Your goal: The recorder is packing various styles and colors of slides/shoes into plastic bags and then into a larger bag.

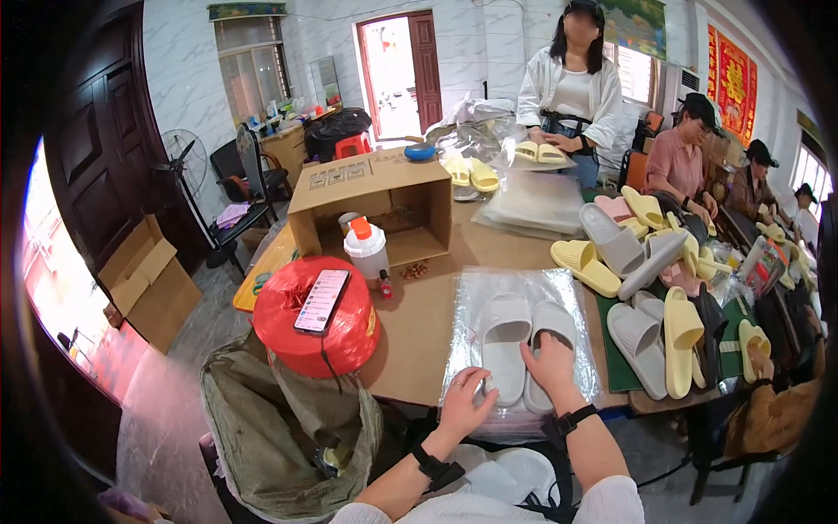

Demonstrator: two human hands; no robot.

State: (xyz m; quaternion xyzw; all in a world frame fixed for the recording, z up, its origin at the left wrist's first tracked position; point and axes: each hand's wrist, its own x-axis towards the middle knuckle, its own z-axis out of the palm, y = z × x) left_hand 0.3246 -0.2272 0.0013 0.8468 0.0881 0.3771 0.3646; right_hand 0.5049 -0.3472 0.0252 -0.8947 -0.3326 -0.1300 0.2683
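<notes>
Two pale grey slippers lie side by side, toes away from me, on a stack of clear plastic bags. On the right slipper rests my right hand, its fingers reaching into the footbed below the strap and its thumb at the inner edge. Beside the heel of the left slipper is my left hand, with fingers curled and thumb drawn in. Whatever its fingertips pinch is too small to make out. Dark bands circle both wrists.
Mixed yellow and grey slippers pile up at right. A cardboard box, a white bottle and a red twine roll with a phone stand left. A woven sack sits near left. Across the table, a person handles yellow slippers.
</notes>
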